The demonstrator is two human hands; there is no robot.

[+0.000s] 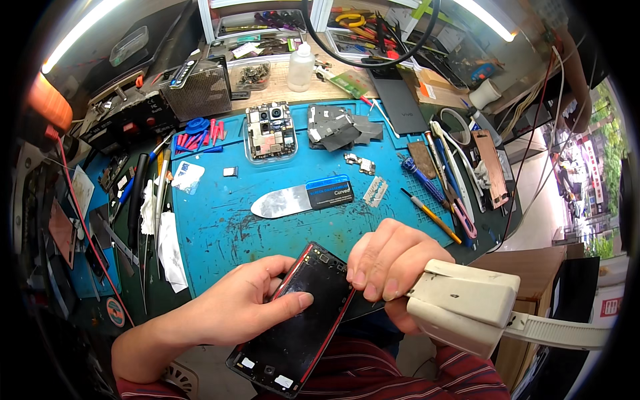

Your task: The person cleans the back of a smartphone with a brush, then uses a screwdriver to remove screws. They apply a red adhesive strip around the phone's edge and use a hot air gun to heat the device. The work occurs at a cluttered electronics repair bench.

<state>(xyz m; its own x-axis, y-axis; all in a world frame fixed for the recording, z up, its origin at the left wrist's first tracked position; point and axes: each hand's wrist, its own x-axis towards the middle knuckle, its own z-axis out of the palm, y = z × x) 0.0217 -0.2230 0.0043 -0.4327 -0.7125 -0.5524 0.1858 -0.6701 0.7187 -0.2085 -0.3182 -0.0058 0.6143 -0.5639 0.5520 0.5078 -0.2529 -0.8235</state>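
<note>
A black phone frame (293,323) with red strips along its long edges lies tilted in my left hand (247,300). The left thumb presses on its dark inner face, and the other fingers go round behind its left edge. At the frame's upper right edge, my right hand (393,263) is closed with curled fingertips touching the edge. Whatever those fingertips may pinch is hidden. A cream boxy device (463,300) with a ribbed strap covers the right wrist and part of the hand. Beyond the hands, a flat metal pry blade (287,202) lies on the blue mat (227,250).
A razor blade (376,192) lies beside the pry blade. Farther back are a clear tray of phone parts (271,131), dark sheet pieces (340,127) and a white bottle (302,68). Tweezers, screwdrivers and a yellow pen-like tool (432,216) lie at right; more tools crowd the left.
</note>
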